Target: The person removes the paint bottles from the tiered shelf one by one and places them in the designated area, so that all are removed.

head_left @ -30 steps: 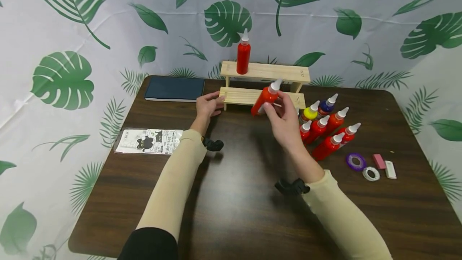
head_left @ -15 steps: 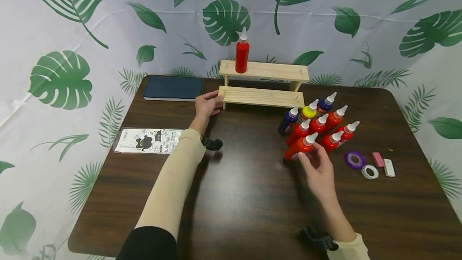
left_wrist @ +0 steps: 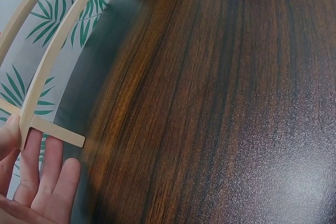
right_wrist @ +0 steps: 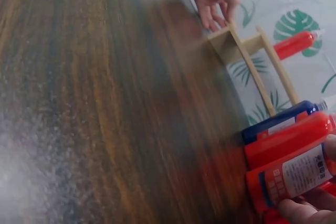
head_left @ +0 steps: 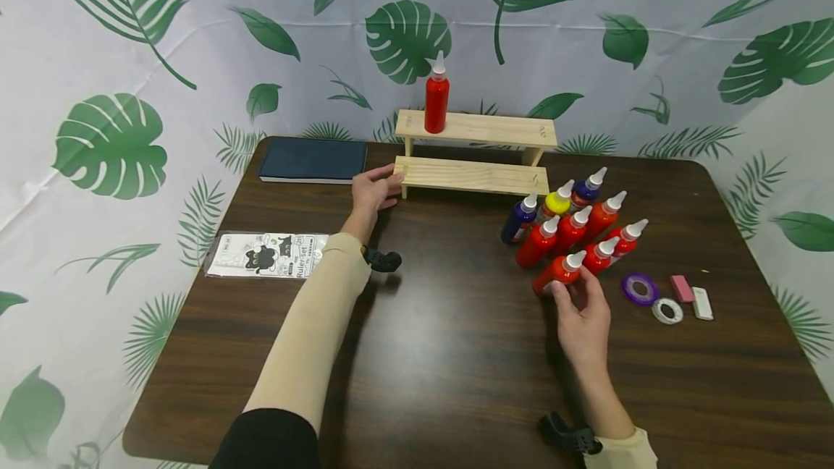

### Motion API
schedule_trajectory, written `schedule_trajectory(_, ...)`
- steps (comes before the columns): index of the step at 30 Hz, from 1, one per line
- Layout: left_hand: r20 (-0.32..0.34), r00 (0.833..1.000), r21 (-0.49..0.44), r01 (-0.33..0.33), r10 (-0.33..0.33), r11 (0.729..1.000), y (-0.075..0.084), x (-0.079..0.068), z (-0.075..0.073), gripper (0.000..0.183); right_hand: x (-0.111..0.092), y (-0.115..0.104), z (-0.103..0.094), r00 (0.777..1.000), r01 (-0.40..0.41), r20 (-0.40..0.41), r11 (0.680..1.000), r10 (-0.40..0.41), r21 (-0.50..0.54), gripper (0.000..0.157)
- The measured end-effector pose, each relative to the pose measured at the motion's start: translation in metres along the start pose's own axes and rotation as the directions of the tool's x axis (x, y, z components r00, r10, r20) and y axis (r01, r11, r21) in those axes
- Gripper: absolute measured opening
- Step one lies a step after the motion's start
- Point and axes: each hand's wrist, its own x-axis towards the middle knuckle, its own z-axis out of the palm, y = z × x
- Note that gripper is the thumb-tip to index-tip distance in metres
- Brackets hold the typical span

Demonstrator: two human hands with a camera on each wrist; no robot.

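A small two-tier wooden rack stands at the table's back. My left hand pinches the left end of its lower board, thumb above and fingers beneath, as the left wrist view shows. On the upper board one red squeeze bottle with a white nozzle stands upright. My right hand holds another red squeeze bottle between thumb and fingers, at the front of a bottle group. Its printed label faces the right wrist camera. Beside it are more red bottles, a blue bottle and a yellow bottle.
A dark blue notebook lies left of the rack. Nearer, a packaged ruler set lies flat. Right of the bottles are a purple tape roll, a white tape roll, a pink eraser and a white eraser.
My right hand has carried the red bottle from before the rack down and right to the bottle group, then slightly further right. The left hand has stayed at the rack.
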Motion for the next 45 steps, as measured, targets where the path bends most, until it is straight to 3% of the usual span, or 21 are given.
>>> schedule_trajectory(12, 0.012, 1.000, -0.002, -0.027, 0.027, 1.000, -0.001, -0.002, -0.001, 0.032, 0.000, 0.002, 0.007, 0.997, -0.030, -0.076, 0.999, 0.034, 0.043, 0.049)
schedule_trajectory(18, 0.014, 1.000, -0.005, -0.022, 0.022, 1.000, -0.001, -0.004, -0.001, 0.032, -0.005, -0.009, 0.000, 0.994, -0.069, -0.087, 0.996, 0.073, 0.053, 0.051)
schedule_trajectory(23, 0.009, 1.000, -0.003, -0.022, 0.022, 1.000, -0.001, -0.004, -0.001, 0.032, -0.009, -0.029, -0.009, 0.986, 0.078, -0.155, 0.994, -0.066, 0.077, 0.051)
schedule_trajectory(28, 0.010, 1.000, -0.003, -0.023, 0.023, 1.000, 0.000, -0.005, -0.001, 0.033, -0.001, -0.064, -0.013, 0.943, 0.288, -0.188, 0.956, -0.273, 0.058, 0.048)
schedule_trajectory(35, 0.017, 1.000, 0.000, -0.005, 0.005, 1.000, -0.004, -0.003, -0.001, 0.032, 0.026, -0.115, 0.011, 0.858, 0.507, -0.099, 0.862, -0.505, -0.006, 0.047)
schedule_trajectory(37, 0.017, 1.000, -0.002, -0.005, 0.005, 1.000, -0.004, -0.003, -0.001, 0.032, 0.034, -0.128, 0.024, 0.848, 0.526, -0.058, 0.850, -0.527, -0.037, 0.045)
schedule_trajectory(40, 0.015, 1.000, -0.002, -0.007, 0.007, 1.000, -0.002, -0.003, -0.001, 0.033, 0.053, -0.144, 0.049, 0.853, 0.521, 0.054, 0.853, -0.519, -0.036, 0.046)
schedule_trajectory(45, 0.012, 1.000, -0.006, -0.012, 0.012, 1.000, -0.001, -0.002, -0.001, 0.033, 0.097, -0.161, 0.101, 0.900, 0.383, 0.244, 0.922, -0.362, -0.047, 0.054)
